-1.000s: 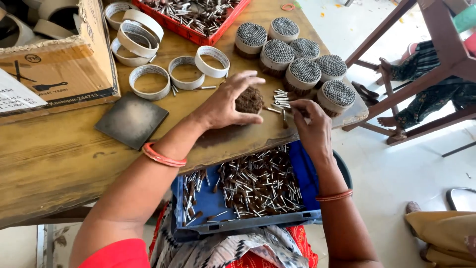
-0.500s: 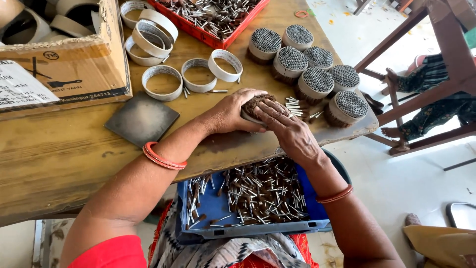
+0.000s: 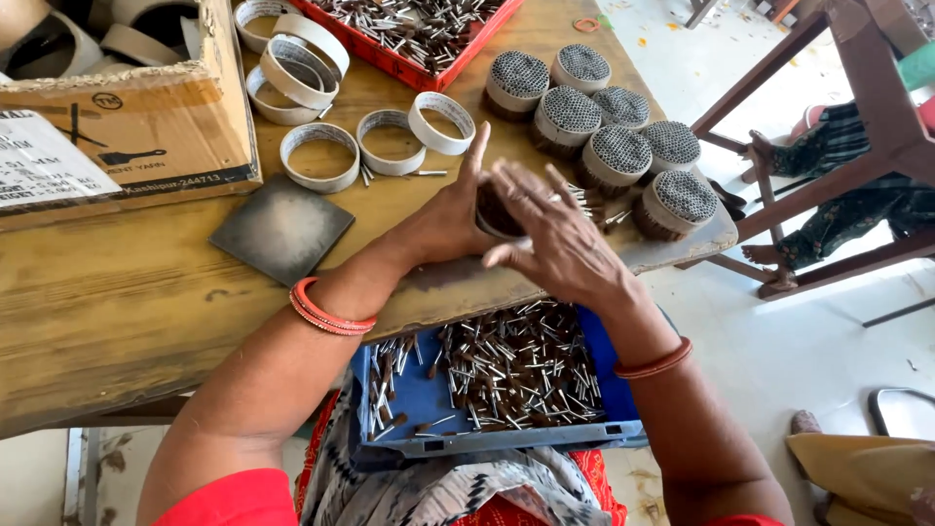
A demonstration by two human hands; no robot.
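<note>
Your left hand cups a ring packed with small tubes at the table edge, fingers curled round its far side. Your right hand lies over it, fingers spread. Filled rings stand at 1 o'clock, empty rings at 11, the blue tray at 6.

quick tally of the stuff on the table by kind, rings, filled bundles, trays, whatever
Counting what shows on the wooden table:
empty cardboard rings: 7
filled bundles: 6
bundle under both hands: 1
red tray: 1
cardboard box: 1
dark square plate: 1
Total: 17
</note>
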